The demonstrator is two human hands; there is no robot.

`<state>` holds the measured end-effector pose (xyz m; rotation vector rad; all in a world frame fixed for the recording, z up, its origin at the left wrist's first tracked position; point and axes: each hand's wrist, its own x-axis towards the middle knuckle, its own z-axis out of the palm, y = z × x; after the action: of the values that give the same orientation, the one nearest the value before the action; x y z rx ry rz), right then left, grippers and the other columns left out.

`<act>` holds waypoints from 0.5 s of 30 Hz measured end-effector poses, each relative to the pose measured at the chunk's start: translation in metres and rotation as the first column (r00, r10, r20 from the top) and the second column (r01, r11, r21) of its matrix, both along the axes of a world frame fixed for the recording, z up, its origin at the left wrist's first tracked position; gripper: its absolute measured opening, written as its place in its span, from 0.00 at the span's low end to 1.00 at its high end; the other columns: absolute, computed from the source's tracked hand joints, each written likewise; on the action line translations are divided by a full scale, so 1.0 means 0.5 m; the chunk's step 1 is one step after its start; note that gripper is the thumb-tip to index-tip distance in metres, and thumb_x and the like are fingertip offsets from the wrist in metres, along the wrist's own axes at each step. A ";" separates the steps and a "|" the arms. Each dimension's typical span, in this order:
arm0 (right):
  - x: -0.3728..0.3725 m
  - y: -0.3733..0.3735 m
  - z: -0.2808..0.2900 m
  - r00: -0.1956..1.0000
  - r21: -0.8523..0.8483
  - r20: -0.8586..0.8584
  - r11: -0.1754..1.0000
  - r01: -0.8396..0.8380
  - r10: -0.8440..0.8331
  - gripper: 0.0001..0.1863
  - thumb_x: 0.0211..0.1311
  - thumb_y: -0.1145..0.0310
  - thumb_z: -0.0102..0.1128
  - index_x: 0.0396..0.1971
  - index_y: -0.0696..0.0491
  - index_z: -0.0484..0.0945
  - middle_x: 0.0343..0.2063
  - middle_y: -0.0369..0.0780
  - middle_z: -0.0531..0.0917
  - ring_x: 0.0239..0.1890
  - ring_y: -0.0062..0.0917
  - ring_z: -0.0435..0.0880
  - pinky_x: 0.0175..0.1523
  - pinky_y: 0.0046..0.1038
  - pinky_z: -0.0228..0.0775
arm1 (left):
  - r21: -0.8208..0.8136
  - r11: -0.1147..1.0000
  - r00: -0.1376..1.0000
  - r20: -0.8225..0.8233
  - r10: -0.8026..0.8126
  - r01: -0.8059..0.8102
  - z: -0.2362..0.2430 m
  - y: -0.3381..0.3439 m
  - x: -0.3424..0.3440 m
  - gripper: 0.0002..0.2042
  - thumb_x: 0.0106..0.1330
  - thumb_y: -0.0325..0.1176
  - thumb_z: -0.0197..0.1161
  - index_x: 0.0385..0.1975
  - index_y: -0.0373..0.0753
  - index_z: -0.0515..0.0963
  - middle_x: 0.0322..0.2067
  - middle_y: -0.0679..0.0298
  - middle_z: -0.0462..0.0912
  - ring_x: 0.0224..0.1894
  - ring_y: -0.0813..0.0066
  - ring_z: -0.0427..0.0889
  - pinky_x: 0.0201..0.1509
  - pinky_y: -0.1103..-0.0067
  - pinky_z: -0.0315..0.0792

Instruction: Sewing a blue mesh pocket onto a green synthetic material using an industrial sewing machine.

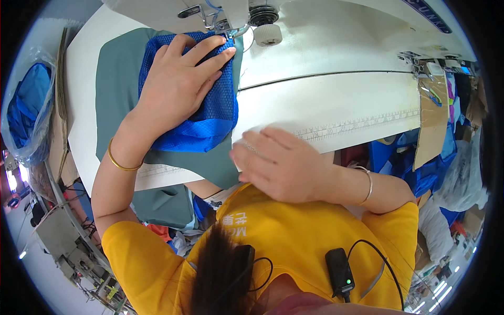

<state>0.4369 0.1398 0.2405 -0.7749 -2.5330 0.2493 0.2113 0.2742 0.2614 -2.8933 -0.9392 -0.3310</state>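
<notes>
My left hand lies with fingers spread on a blue mesh piece, pressing it against a grey-green fabric panel. Its fingertips are close to the presser foot of a white sewing machine. The mesh has a smooth blue fabric border along its near side. Over the table's near edge, beside the panel's right corner, my right hand hovers slightly blurred. Its fingers are apart and nothing shows in them.
A printed ruler strip runs along the white sewing table. Cardboard and blue fabric bundles stand at the right. A clear bag of blue fabric hangs at the left. More grey-green fabric lies below the table.
</notes>
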 end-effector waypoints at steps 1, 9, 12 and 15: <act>-0.004 -0.009 -0.003 0.998 0.029 0.001 0.998 -0.061 0.061 0.22 0.61 0.60 0.66 0.48 0.62 0.82 0.53 0.44 0.83 0.60 0.40 0.78 0.64 0.40 0.70 | -0.001 1.000 1.000 -0.001 -0.005 0.005 0.002 0.001 0.002 0.17 0.68 0.33 0.65 0.57 0.49 0.82 0.59 0.67 0.80 0.50 0.58 0.77 0.52 0.67 0.74; 0.059 -0.020 -0.009 0.996 0.030 0.039 0.996 -0.085 0.083 0.14 0.63 0.63 0.66 0.36 0.61 0.83 0.46 0.46 0.87 0.57 0.36 0.82 0.68 0.39 0.71 | -0.037 0.999 0.999 -0.032 0.031 -0.032 0.023 -0.013 0.024 0.17 0.67 0.36 0.66 0.56 0.44 0.83 0.57 0.64 0.80 0.47 0.59 0.77 0.51 0.68 0.74; 0.091 -0.014 0.006 0.995 0.082 0.097 0.996 -0.043 0.035 0.13 0.61 0.64 0.68 0.37 0.59 0.83 0.44 0.42 0.87 0.52 0.33 0.84 0.60 0.37 0.78 | -0.054 0.996 0.997 -0.026 0.074 -0.075 0.016 -0.020 0.029 0.18 0.66 0.37 0.67 0.55 0.43 0.83 0.56 0.63 0.79 0.46 0.59 0.77 0.50 0.68 0.74; 0.098 0.001 0.025 0.986 -0.162 0.022 0.973 0.165 -0.164 0.12 0.63 0.63 0.66 0.39 0.56 0.81 0.38 0.44 0.87 0.42 0.35 0.87 0.48 0.37 0.79 | -0.034 0.997 0.990 0.122 0.069 -0.065 -0.012 -0.022 0.022 0.19 0.64 0.37 0.68 0.56 0.43 0.83 0.56 0.64 0.80 0.45 0.59 0.76 0.50 0.68 0.74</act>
<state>0.4857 0.1402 0.2532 -1.0452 -2.4611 0.4020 0.2222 0.2632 0.2553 -2.8885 -1.0659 -0.4999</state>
